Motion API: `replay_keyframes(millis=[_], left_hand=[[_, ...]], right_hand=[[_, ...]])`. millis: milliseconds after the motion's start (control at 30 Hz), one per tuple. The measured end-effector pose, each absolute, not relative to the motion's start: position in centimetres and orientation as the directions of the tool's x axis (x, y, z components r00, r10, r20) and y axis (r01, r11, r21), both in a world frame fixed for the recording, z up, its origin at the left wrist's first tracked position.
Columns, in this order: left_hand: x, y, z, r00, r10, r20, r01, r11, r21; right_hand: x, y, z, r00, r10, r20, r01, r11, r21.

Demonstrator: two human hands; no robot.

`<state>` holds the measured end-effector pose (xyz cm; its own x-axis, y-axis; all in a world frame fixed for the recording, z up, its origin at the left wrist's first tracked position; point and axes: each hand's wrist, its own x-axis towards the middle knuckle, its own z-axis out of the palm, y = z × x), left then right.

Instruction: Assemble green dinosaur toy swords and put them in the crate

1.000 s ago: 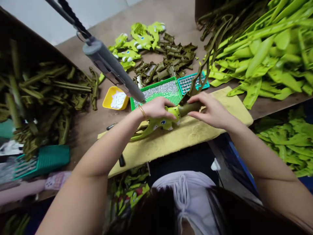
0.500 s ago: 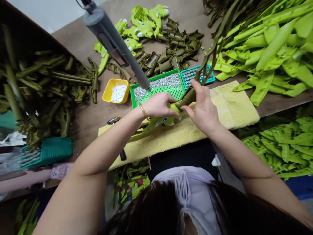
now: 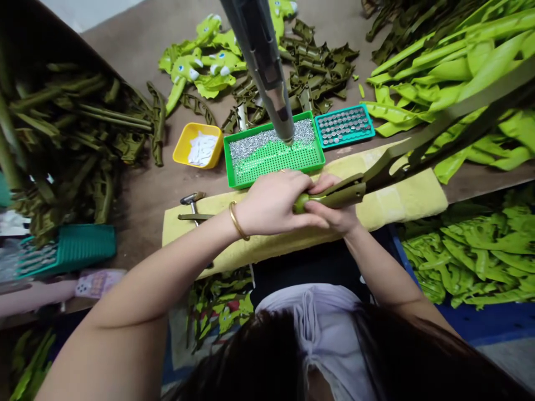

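Note:
Over the yellow towel [image 3: 388, 203], my left hand [image 3: 276, 201] is closed round the bright green part of a plastic toy piece [image 3: 351, 192]. My right hand [image 3: 336, 216] grips the same piece from below and behind, close against the left fingers. A long olive-brown, branching section of it reaches out to the upper right. Most of the green part is hidden by my hands. Above them hangs a grey electric screwdriver [image 3: 271, 72], its tip over a green tray [image 3: 273, 161] of small screws.
A teal tray [image 3: 345, 127] holds round metal discs. Nearby are a yellow tub [image 3: 198, 146] of white pieces and a hammer [image 3: 192, 199]. Olive parts [image 3: 96, 117] are heaped left; green parts [image 3: 463, 78] lie right. Green dinosaur-like pieces [image 3: 200, 61] lie at the back.
The toy piece has swung from pointing up and away to pointing right. My right hand has lowered and closed in beside the left. The hanging screwdriver appears farther right.

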<state>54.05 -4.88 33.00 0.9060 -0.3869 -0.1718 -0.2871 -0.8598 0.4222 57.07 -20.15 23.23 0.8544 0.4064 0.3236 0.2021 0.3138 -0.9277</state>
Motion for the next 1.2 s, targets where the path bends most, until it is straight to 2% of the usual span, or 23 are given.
replay_keyframes(millis=[133, 233, 300, 367, 433, 467, 533, 567, 600, 633, 667, 700, 733, 800, 867, 1067, 1133, 1200], left_hand=[[54.0, -4.8, 32.7, 0.922, -0.366, -0.127, -0.288, -0.867, 0.407], [54.5, -4.1, 32.4, 0.916, -0.373, -0.146, -0.284, -0.862, 0.420], [55.2, -4.0, 32.3, 0.905, -0.369, -0.212, -0.259, -0.873, 0.414], [56.1, -4.6, 32.4, 0.880, -0.374, -0.292, -0.259, -0.895, 0.364], [56.9, -5.8, 32.6, 0.873, -0.376, -0.312, -0.282, -0.909, 0.306], [57.2, -6.5, 32.7, 0.874, -0.377, -0.307, -0.286, -0.910, 0.300], [57.9, -7.7, 32.7, 0.870, -0.378, -0.317, -0.258, -0.896, 0.361], [58.2, -8.0, 32.6, 0.861, -0.377, -0.342, -0.227, -0.886, 0.405], [58.5, -8.2, 32.4, 0.851, -0.373, -0.369, -0.193, -0.877, 0.440], [58.7, -8.2, 32.2, 0.849, -0.365, -0.383, -0.164, -0.870, 0.465], [59.0, -8.2, 31.9, 0.856, -0.352, -0.378, -0.143, -0.864, 0.482], [59.3, -8.1, 31.6, 0.867, -0.340, -0.364, -0.127, -0.858, 0.498], [59.5, -8.1, 31.2, 0.878, -0.330, -0.348, -0.113, -0.848, 0.518], [59.8, -8.1, 30.6, 0.885, -0.323, -0.335, -0.085, -0.820, 0.566], [59.8, -8.4, 30.2, 0.885, -0.315, -0.343, -0.058, -0.805, 0.591], [58.9, -8.8, 30.1, 0.937, -0.217, -0.275, -0.003, -0.790, 0.614], [58.6, -8.7, 30.2, 0.951, -0.173, -0.258, 0.026, -0.784, 0.620], [58.5, -8.8, 30.1, 0.952, -0.154, -0.266, 0.051, -0.775, 0.630]], right_hand=[[56.5, -19.4, 22.6, 0.888, 0.304, 0.345, 0.228, 0.359, -0.905], [57.1, -20.0, 22.3, 0.899, 0.357, 0.254, 0.136, 0.324, -0.936], [57.6, -20.7, 22.4, 0.905, 0.370, 0.210, 0.091, 0.314, -0.945], [57.9, -21.0, 22.7, 0.950, 0.263, 0.166, 0.082, 0.304, -0.949], [58.2, -21.0, 23.0, 0.988, 0.131, 0.085, 0.045, 0.283, -0.958], [58.4, -21.2, 23.0, 0.989, 0.135, 0.053, 0.015, 0.268, -0.963], [59.2, -22.7, 23.1, 0.959, 0.282, 0.040, -0.020, 0.206, -0.978], [59.8, -24.2, 23.0, 0.943, 0.328, 0.049, 0.001, 0.145, -0.989], [60.6, -26.1, 23.0, 0.954, 0.291, 0.064, 0.049, 0.060, -0.997], [61.5, -28.4, 22.8, 0.980, 0.179, 0.087, 0.098, -0.056, -0.994], [62.6, -30.8, 22.7, 0.988, -0.059, 0.140, 0.125, -0.209, -0.970], [63.7, -33.2, 22.4, 0.934, -0.293, 0.206, 0.080, -0.389, -0.918], [64.7, -35.4, 22.2, 0.864, -0.430, 0.260, -0.016, -0.540, -0.842], [66.5, -38.4, 21.5, 0.833, -0.489, 0.258, -0.204, -0.706, -0.678], [67.7, -39.6, 21.1, 0.879, -0.442, 0.177, -0.269, -0.768, -0.581], [68.2, -39.3, 21.9, 0.905, -0.419, 0.071, -0.297, -0.743, -0.600], [67.2, -38.7, 22.4, 0.910, -0.407, 0.080, -0.236, -0.665, -0.708], [65.7, -37.1, 22.6, 0.935, -0.353, 0.027, -0.130, -0.414, -0.901]])
